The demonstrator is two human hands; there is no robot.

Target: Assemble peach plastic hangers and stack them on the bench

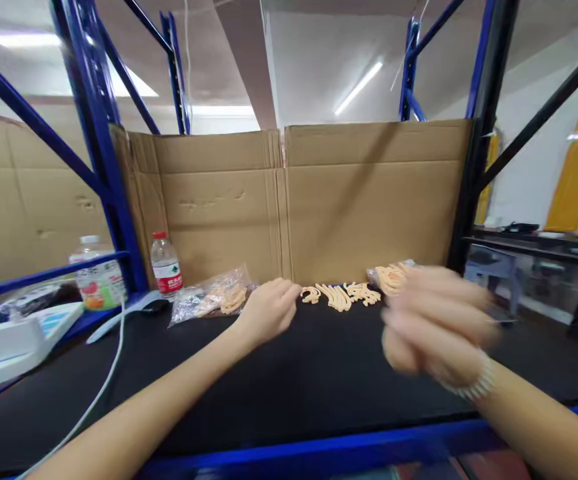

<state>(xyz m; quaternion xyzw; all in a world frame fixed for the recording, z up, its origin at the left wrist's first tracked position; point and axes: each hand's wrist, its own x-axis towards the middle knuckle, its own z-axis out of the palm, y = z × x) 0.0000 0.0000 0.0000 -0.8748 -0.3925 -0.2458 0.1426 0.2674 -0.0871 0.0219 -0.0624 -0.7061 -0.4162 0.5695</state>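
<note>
My left hand (271,308) is over the black tabletop with its fingers curled closed, at the left end of a row of pale, curly carved ornament pieces. What its fingers hold, if anything, is hidden. Beside it lie a small curled piece (311,295), a ribbed wavy piece (336,297) and a scrolled piece (362,293). Smeared by motion, my right hand (436,323) hovers to the right, a beaded bracelet at its wrist; its grip cannot be made out. Behind it, partly covered, is a stack of similar pieces (391,277) on clear plastic.
A clear plastic bag (213,295) of pale pieces lies left of my left hand. A red-capped bottle (165,264) stands behind it. A white cable (113,370) crosses the left side near a power strip (43,340). Cardboard panels (369,207) wall the back; blue metal posts (103,167) frame the sides.
</note>
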